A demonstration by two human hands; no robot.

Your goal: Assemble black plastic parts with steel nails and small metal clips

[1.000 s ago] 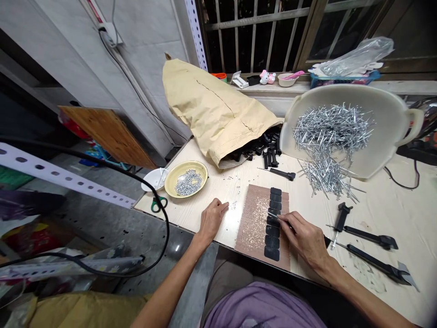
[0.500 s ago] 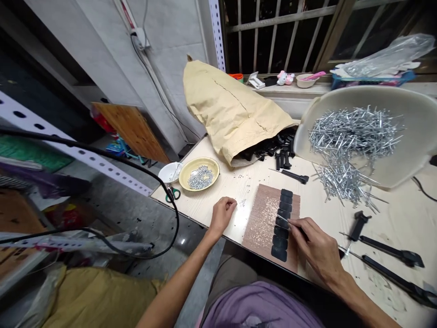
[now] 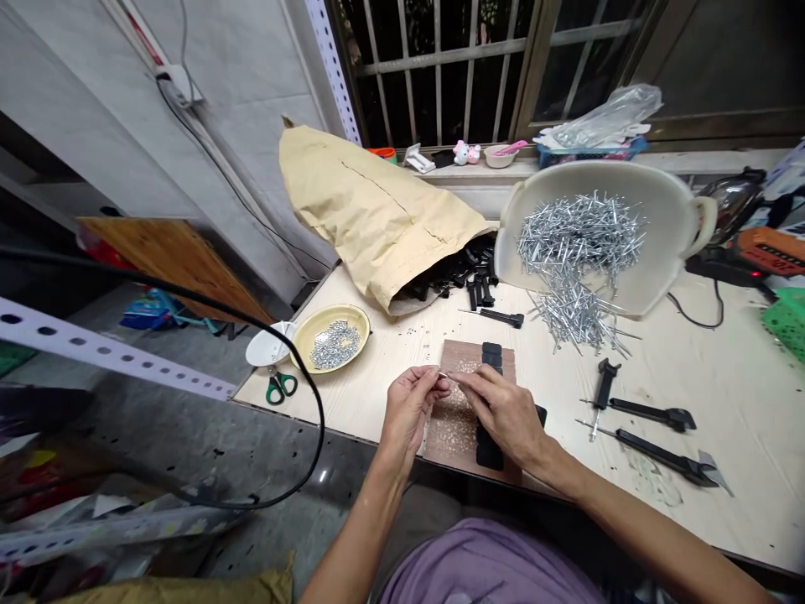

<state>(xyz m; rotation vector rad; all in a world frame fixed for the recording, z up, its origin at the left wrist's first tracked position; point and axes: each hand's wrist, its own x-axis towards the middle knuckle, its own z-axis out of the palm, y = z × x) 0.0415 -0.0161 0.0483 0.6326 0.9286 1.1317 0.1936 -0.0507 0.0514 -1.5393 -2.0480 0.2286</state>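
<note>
My left hand point(image 3: 406, 411) and my right hand point(image 3: 506, 415) meet over the left part of a brown board point(image 3: 449, 440), fingertips nearly touching. The right hand pinches a thin metal pin point(image 3: 444, 374), mostly hidden by the fingers. The left thumb and fingers are pressed together at the pin's tip; whatever small thing they hold is too small to make out. On the board lies a row of black rounded pads point(image 3: 489, 451), partly covered by my right hand. Pale specks dot the board's surface.
A yellow bowl point(image 3: 300, 342) of small metal parts, a white bowl point(image 3: 257, 348) and green-handled scissors point(image 3: 281, 387) stand left. Behind are a paper sack point(image 3: 377, 218) of black parts and a tub point(image 3: 667, 277) spilling metal pins point(image 3: 582, 235). Black-handled tools point(image 3: 660, 453) lie right.
My right hand has lifted the pin off the black pads and moved left to my left hand. The left hand has come off the table to meet it. The view has swung right.
</note>
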